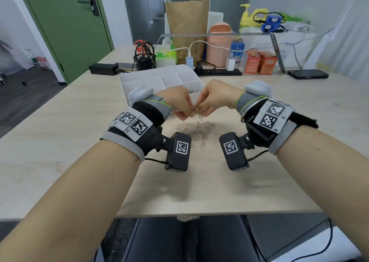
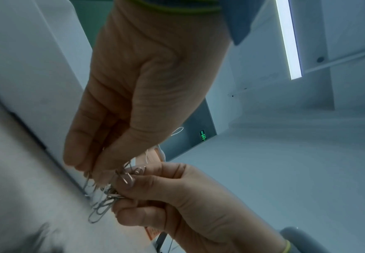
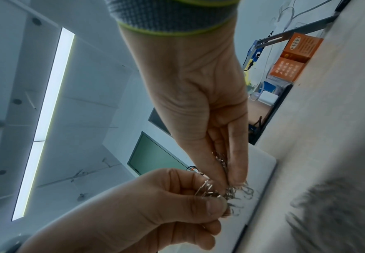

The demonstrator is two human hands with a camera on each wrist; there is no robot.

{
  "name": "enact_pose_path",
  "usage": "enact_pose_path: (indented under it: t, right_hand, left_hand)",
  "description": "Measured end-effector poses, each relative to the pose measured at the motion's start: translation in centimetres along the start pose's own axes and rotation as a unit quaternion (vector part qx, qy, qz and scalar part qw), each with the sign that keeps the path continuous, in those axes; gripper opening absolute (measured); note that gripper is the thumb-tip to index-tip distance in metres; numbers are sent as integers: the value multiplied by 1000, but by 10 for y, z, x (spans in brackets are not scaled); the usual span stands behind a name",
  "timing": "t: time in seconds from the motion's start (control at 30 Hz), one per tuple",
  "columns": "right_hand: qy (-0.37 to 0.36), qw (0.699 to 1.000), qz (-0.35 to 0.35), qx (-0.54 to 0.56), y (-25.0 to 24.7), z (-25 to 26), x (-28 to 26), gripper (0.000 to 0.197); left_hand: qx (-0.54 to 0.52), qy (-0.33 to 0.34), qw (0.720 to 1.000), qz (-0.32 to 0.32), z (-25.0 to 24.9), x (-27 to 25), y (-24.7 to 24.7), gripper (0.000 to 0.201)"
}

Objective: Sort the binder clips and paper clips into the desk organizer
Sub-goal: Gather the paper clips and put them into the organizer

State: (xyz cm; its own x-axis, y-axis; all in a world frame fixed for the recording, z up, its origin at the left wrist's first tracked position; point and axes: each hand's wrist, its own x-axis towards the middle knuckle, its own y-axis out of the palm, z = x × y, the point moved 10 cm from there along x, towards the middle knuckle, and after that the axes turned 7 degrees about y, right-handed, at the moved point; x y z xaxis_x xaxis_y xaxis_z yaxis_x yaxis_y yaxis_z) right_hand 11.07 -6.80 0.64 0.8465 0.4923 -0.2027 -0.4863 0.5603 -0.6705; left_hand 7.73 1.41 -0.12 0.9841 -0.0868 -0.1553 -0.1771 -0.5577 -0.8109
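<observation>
the table [image 1: 60, 141] bears the organizer [image 1: 127, 85], some clips already in a near compartment. left hand [image 1: 179, 103] and right hand [image 1: 213, 99] both pinch one tangled bunch [image 1: 196, 112] above the loose clips [image 1: 199, 130]. gathering step, likely; next, carry it over that compartment and let go.

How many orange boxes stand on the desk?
2. The left orange box and the right orange box stand side by side under the clear shelf, far right of the white organizer. Others may be hidden.

Readable marks: few

The white marker panel on the right wrist band [image 1: 274, 114] bears "R1" and "R2"; print on the orange cardboard boxes [image 1: 260, 62] at one o'clock is illegible.
</observation>
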Motion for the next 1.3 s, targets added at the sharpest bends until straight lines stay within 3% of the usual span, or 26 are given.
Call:
enact_pose_path:
  t: [0.13,0.23,0.33,0.47,0.67,0.93,1.13,1.2,1.3]
  right_hand:
    - [-24,1000,-16,9,-24,22,17,7]
    - [-35,999,-36,16,-43,36,33,15]
    - [-47,997,-52,12,-50,45,46,21]
    - [-42,997,-70,-16,-46,42,63,20]
    - [-19,997,-49,-49,-35,29,65,22]
    - [-60,987,-52,-136,-33,29,36,26]
    - [-26,987,-21,-155,-18,-1,7,27]
    - [3,989,-11,-146,-11,-13,3,28]
    - [63,982,29,-174,10,-36,-3,35]
  left_hand:
    - [-5,8,999,-50,-3,15,-36,9]
    - [6,5,997,-80,-6,23,-62,2]
    - [25,-4,993,-116,-5,31,-79,8]
    - [79,-29,988,-131,6,42,-76,23]
    - [147,-21,985,-90,6,46,-62,27]
    - [144,1,982,-122,4,33,-60,32]
    - [95,41,981,-162,-10,10,-54,23]
    - [63,55,985,-148,-14,7,-44,20]
    - [28,41,997,-56,-9,-2,-13,13]
